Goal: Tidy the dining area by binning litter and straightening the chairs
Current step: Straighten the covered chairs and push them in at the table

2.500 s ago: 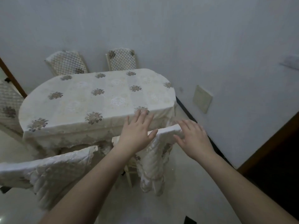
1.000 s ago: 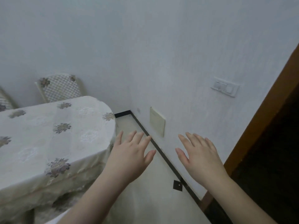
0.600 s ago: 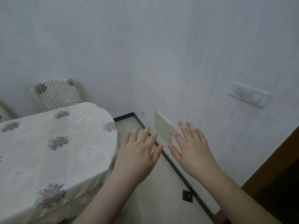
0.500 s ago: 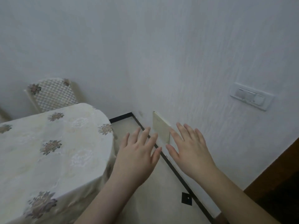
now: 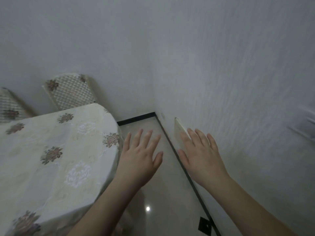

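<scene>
Chair (image 5: 70, 92) — quilted cream backrest with a floral patch, seen at the far side of the table (image 5: 51, 159) against the back wall; seat and legs are hidden by the tabletop. A second chair (image 5: 9, 106) is cut off by the left frame edge, only part of its back being shown. No litter or bin can be made out.

Left hand (image 5: 139, 159) — held palm down, fingers spread, empty, above the glossy floor (image 5: 163, 193) just beside the table's rounded end.

Right hand (image 5: 201, 157) — likewise spread and empty; a pale wall plate (image 5: 179, 130) is partly covered by its fingertips, contact not determinable.

Table draped in a floral-patterned cloth, cut off left and below. A blurred fixture (image 5: 306, 128) is noted at the right edge, unidentifiable.
</scene>
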The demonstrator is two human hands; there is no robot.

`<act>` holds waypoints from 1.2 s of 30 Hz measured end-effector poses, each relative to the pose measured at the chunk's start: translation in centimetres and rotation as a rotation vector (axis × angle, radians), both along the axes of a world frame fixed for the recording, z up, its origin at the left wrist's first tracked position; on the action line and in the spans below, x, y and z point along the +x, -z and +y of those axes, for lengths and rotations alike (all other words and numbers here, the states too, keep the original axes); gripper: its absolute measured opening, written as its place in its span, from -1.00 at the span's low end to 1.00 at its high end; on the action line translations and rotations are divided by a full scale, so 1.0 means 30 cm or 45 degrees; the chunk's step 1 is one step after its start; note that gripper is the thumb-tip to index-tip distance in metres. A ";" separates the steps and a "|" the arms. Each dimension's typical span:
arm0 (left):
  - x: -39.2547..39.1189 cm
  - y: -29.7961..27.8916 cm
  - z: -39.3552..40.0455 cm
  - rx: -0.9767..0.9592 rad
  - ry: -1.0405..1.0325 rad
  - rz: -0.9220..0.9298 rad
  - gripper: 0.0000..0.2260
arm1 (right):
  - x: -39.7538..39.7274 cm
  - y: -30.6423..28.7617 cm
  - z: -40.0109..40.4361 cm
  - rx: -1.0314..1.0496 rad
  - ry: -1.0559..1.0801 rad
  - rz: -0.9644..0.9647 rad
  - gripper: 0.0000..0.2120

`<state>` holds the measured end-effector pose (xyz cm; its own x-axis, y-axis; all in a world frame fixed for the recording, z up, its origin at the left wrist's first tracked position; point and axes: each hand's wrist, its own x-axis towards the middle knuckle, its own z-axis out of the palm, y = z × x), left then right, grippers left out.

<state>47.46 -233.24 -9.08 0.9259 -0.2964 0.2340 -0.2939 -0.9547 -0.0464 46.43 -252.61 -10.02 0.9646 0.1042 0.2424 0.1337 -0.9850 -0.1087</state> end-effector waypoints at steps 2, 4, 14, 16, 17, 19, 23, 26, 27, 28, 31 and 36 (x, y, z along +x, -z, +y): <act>0.064 0.027 0.023 0.011 -0.063 0.019 -0.49 | 0.088 0.024 0.028 0.033 -0.059 0.023 -0.43; 0.135 0.044 0.062 0.021 -0.133 0.024 -0.49 | 0.182 0.040 0.071 0.062 -0.116 0.030 -0.43; 0.564 0.112 0.381 -0.112 -0.474 0.159 -0.43 | 0.743 0.135 0.417 0.024 -0.351 0.017 -0.51; 0.649 0.106 0.434 -0.161 -0.483 0.167 -0.36 | 0.846 0.127 0.483 -0.007 -0.382 0.025 -0.51; 0.692 0.101 0.461 -0.182 -0.481 0.146 -0.35 | 0.898 0.120 0.511 -0.022 -0.394 0.025 -0.50; 0.789 0.102 0.515 -0.170 -0.474 0.148 -0.34 | 0.994 0.108 0.555 -0.038 -0.410 0.027 -0.49; 0.969 0.114 0.571 -0.163 -0.471 0.148 -0.45 | 1.163 0.110 0.602 -0.033 -0.378 0.023 -0.49; 1.097 0.144 0.586 -0.163 -0.464 0.113 -0.50 | 1.291 0.124 0.603 -0.048 -0.390 0.025 -0.48; 1.141 0.153 0.586 -0.163 -0.472 0.120 -0.49 | 1.342 0.131 0.600 -0.052 -0.395 0.025 -0.47; 1.189 0.162 0.586 -0.168 -0.483 0.128 -0.48 | 1.396 0.137 0.597 -0.053 -0.400 0.022 -0.47; 1.342 0.177 0.577 -0.174 -0.513 0.120 -0.47 | 1.564 0.155 0.584 -0.041 -0.422 0.007 -0.46; 1.615 0.168 0.524 -0.133 -0.547 0.170 -0.39 | 1.852 0.154 0.511 0.007 -0.459 0.037 -0.45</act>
